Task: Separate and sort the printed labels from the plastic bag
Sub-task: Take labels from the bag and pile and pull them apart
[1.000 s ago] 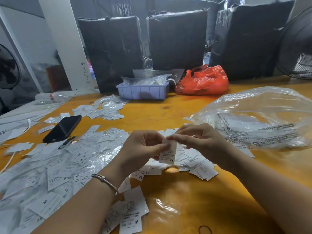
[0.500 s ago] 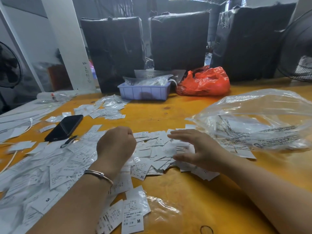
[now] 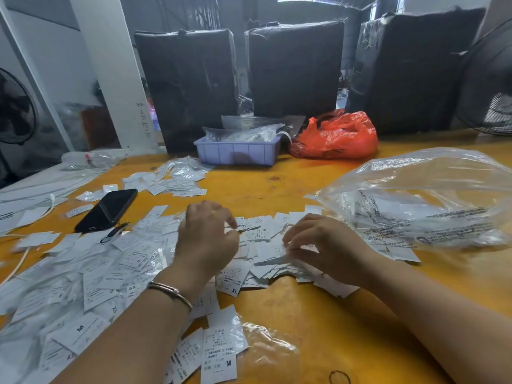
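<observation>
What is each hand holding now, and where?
Right hand pinches a label by its edge; left hand seems to hold nothing, fingers curled over the pile.

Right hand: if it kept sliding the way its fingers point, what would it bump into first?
Its fingers point left across the label pile, so the right hand would probably meet the left hand first; depth is uncertain.

A table (image 3: 291, 322) holds everything. Loose labels (image 3: 91, 273) spread across its left and centre, with a phone (image 3: 106, 210) lying among them toward the left. The left hand (image 3: 206, 239) and right hand (image 3: 324, 245) sit side by side over the central labels. To the right of the hands lies a large plastic bag (image 3: 421, 200) with labels inside. Behind the hands, near the table's far edge, stands a small bin (image 3: 238, 153), and a crumpled bag (image 3: 336, 135) lies just right of it. Three wrapped bundles (image 3: 293, 70) stand behind those. A fan (image 3: 490, 84) stands at the far right.
</observation>
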Action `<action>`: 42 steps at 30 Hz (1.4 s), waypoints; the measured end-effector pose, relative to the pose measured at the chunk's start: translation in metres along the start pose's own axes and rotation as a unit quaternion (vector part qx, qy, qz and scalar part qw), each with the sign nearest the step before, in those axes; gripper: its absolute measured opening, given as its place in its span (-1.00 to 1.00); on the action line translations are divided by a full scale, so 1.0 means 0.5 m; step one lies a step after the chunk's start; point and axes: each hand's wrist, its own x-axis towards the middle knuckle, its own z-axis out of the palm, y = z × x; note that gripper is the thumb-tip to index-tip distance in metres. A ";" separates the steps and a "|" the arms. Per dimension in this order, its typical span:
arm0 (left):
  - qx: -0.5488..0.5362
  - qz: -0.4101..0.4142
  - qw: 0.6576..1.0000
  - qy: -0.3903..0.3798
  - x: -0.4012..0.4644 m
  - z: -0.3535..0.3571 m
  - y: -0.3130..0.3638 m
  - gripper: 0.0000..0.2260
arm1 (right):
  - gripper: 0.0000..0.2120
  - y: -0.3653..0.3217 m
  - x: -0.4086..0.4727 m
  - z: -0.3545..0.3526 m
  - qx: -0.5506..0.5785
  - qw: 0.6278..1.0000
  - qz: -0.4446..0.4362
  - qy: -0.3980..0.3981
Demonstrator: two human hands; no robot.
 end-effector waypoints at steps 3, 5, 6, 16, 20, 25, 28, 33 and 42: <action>-0.118 0.082 0.988 -0.049 -0.009 0.002 0.017 -0.88 | -0.95 -0.008 0.001 -0.010 -0.024 1.000 -0.015 0.009; -0.151 0.125 0.975 -0.100 -0.015 0.005 0.022 -0.92 | -0.95 -0.010 0.000 -0.018 -0.028 0.999 -0.019 0.020; -0.157 0.143 0.970 -0.119 -0.016 0.006 0.023 -0.91 | -0.96 -0.011 0.000 -0.021 -0.022 0.999 -0.018 0.025; -0.182 0.166 0.954 -0.174 -0.018 0.006 0.024 -0.75 | -0.91 -0.003 -0.001 -0.041 0.119 0.991 0.058 0.031; -0.189 0.151 0.959 -0.149 -0.019 0.007 0.025 -0.49 | -0.85 0.002 -0.003 -0.053 0.197 0.970 0.080 0.120; -0.212 0.090 0.966 -0.116 -0.011 0.001 0.035 -0.47 | -0.77 -0.004 -0.009 -0.067 0.326 0.928 0.107 0.148; -0.313 0.035 0.934 -0.169 -0.009 -0.007 0.035 -0.40 | -0.82 -0.013 -0.009 -0.064 0.360 0.913 0.104 0.160; -0.398 0.050 0.904 -0.150 -0.016 -0.014 0.041 -0.76 | -0.83 -0.019 -0.008 -0.058 0.353 0.916 0.117 0.149; -0.384 0.041 0.914 -0.125 -0.018 -0.011 0.042 -0.92 | -0.86 0.067 -0.023 -0.084 -0.210 0.901 0.319 0.205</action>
